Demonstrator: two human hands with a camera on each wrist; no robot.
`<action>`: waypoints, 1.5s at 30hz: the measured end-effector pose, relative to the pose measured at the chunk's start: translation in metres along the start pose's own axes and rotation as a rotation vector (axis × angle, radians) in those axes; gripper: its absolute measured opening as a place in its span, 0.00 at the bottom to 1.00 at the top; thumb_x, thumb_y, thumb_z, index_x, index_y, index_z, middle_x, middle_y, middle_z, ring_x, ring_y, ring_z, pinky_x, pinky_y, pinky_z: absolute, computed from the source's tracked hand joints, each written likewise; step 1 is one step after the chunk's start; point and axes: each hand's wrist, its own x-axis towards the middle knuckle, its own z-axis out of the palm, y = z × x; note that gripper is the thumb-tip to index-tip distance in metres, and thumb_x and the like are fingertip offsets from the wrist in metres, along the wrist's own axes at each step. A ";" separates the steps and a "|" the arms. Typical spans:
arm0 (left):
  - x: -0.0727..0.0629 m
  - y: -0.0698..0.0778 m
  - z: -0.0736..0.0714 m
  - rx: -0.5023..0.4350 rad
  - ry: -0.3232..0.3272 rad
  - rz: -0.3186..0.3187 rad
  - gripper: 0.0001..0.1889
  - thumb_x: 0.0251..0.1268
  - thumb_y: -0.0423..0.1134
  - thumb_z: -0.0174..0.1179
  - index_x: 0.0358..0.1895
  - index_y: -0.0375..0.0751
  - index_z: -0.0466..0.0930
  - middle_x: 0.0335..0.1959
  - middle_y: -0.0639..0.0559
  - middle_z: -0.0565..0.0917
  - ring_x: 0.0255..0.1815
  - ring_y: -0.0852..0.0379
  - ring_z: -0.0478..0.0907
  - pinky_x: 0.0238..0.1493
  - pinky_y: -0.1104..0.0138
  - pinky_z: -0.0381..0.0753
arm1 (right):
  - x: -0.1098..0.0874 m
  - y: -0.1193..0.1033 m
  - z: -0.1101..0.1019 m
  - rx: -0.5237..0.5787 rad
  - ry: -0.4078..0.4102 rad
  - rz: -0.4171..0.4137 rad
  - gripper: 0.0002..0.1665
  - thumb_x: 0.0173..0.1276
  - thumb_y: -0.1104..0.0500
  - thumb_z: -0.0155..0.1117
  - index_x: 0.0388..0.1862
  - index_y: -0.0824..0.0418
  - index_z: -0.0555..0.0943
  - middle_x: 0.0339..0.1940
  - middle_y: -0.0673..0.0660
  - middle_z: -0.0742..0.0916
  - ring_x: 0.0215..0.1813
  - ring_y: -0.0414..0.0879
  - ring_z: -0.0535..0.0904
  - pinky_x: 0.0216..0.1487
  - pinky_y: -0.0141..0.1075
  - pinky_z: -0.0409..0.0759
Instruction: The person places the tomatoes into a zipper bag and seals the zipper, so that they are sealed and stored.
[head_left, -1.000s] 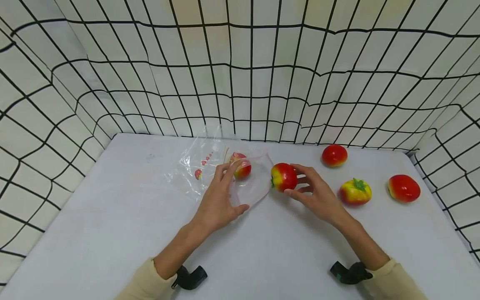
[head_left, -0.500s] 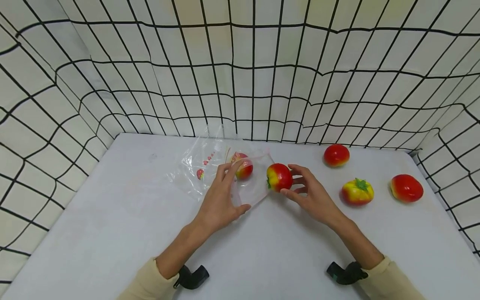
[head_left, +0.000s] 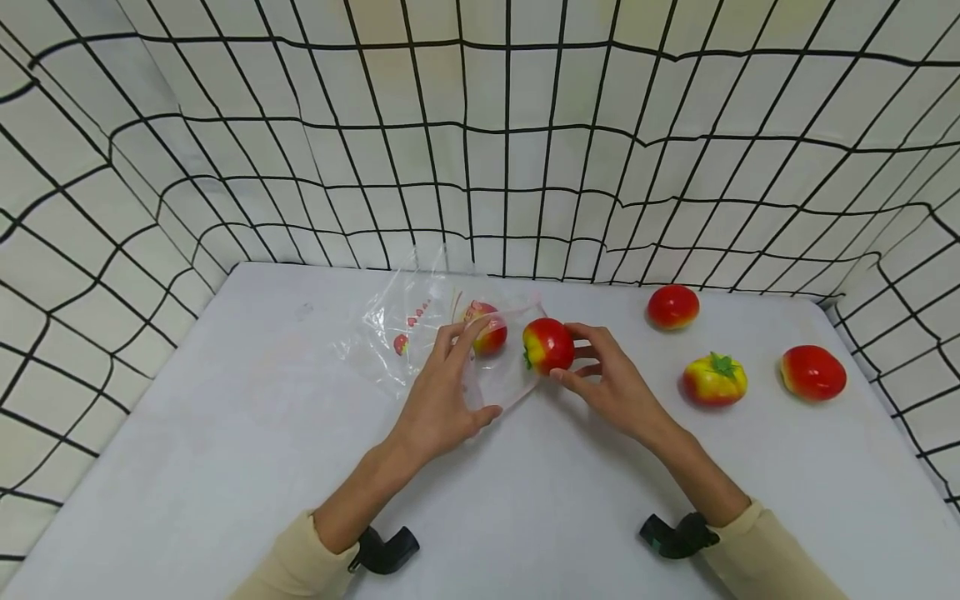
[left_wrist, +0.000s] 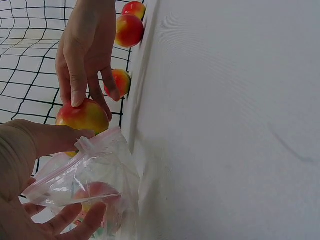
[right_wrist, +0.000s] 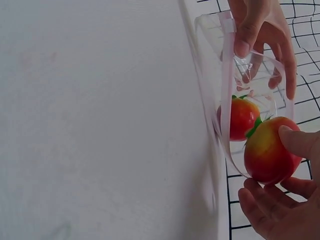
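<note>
A clear zip bag [head_left: 390, 308] with a pink-tinted mouth and small red prints lies on the table. My left hand [head_left: 438, 404] holds its mouth apart, thumb at the near rim by the slider [left_wrist: 86, 145]. Inside the bag sits one red-and-yellow, tomato-like fruit [right_wrist: 240, 120] with a green top. Between thumb and fingers, my right hand [head_left: 611, 383] grips a second such fruit [head_left: 551, 343], its green top facing the bag. In the right wrist view this held fruit [right_wrist: 272, 152] is at the bag's mouth; parts of the left fingers show through the plastic.
Three more such fruits rest to the right: one at the back [head_left: 672, 307], one with its green top up [head_left: 714, 380], and one near the right edge [head_left: 813, 372]. A black-wire grid [head_left: 510, 158] borders the back and sides of the white table [head_left: 225, 433].
My right hand has carried its fruit leftward to the bag's mouth. My left hand and the bag have stayed nearly in place.
</note>
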 end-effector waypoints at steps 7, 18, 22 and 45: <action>0.001 0.000 0.003 -0.001 -0.012 -0.005 0.59 0.44 0.37 0.84 0.81 0.63 0.58 0.74 0.48 0.65 0.74 0.45 0.71 0.59 0.49 0.88 | 0.003 0.000 0.004 -0.004 0.008 0.013 0.45 0.67 0.59 0.75 0.79 0.54 0.65 0.70 0.59 0.75 0.69 0.56 0.77 0.63 0.54 0.86; 0.002 0.001 0.001 -0.003 -0.011 0.002 0.59 0.43 0.37 0.84 0.81 0.61 0.59 0.73 0.48 0.66 0.75 0.45 0.69 0.59 0.49 0.88 | 0.012 -0.003 0.012 -0.059 0.051 0.027 0.43 0.67 0.58 0.76 0.78 0.55 0.68 0.64 0.61 0.78 0.64 0.56 0.81 0.60 0.51 0.88; 0.002 0.001 0.001 0.004 -0.006 0.009 0.59 0.43 0.37 0.84 0.81 0.60 0.59 0.73 0.47 0.66 0.75 0.45 0.70 0.59 0.49 0.88 | 0.016 -0.004 0.015 -0.077 0.071 0.045 0.43 0.67 0.57 0.76 0.77 0.56 0.68 0.65 0.61 0.78 0.64 0.56 0.81 0.61 0.51 0.87; 0.001 0.001 0.005 -0.008 0.033 0.042 0.60 0.41 0.35 0.85 0.81 0.58 0.60 0.72 0.48 0.67 0.74 0.46 0.71 0.60 0.50 0.87 | 0.021 -0.017 0.032 -0.288 0.151 0.151 0.38 0.63 0.51 0.80 0.70 0.54 0.75 0.47 0.57 0.87 0.42 0.49 0.83 0.39 0.37 0.89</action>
